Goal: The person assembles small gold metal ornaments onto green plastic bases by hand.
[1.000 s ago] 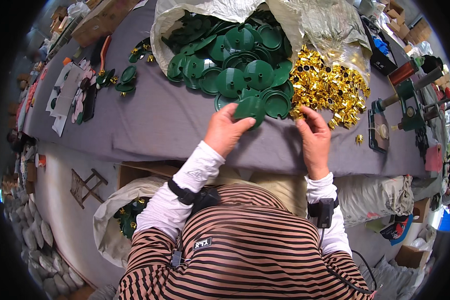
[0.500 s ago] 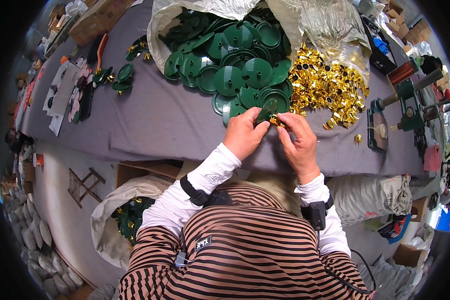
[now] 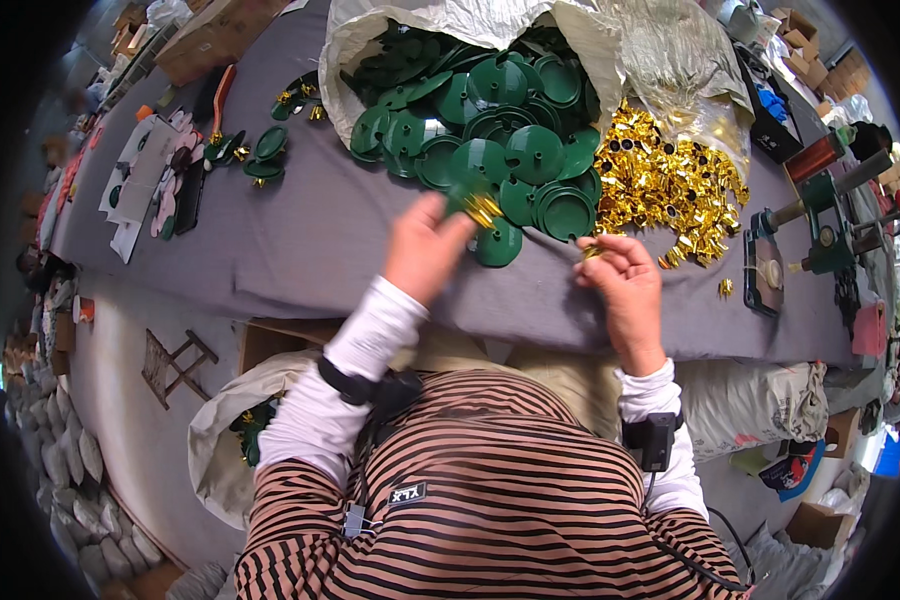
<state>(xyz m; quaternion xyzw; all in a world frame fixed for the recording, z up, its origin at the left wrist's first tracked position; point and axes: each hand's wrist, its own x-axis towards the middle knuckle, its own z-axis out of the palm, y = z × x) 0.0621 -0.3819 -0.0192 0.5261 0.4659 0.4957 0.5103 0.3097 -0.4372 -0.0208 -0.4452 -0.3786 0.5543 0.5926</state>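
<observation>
Apparently, fitting was under way: at the near edge of the green pile (image 3: pixel 500 120), my left fingers (image 3: pixel 425 212) pinched a blurred disc (image 3: pixel 458 203) bearing gold strips (image 3: pixel 483 211), while my right fingers (image 3: pixel 622 246) pinched a gold piece (image 3: pixel 592 251) just off the pile's near-right edge; the next move, I judged, called for releasing that disc.

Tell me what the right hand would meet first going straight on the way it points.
The right hand would likely meet the rimmed green disc just ahead; the hand's height is unclear, so it might pass above.
</observation>
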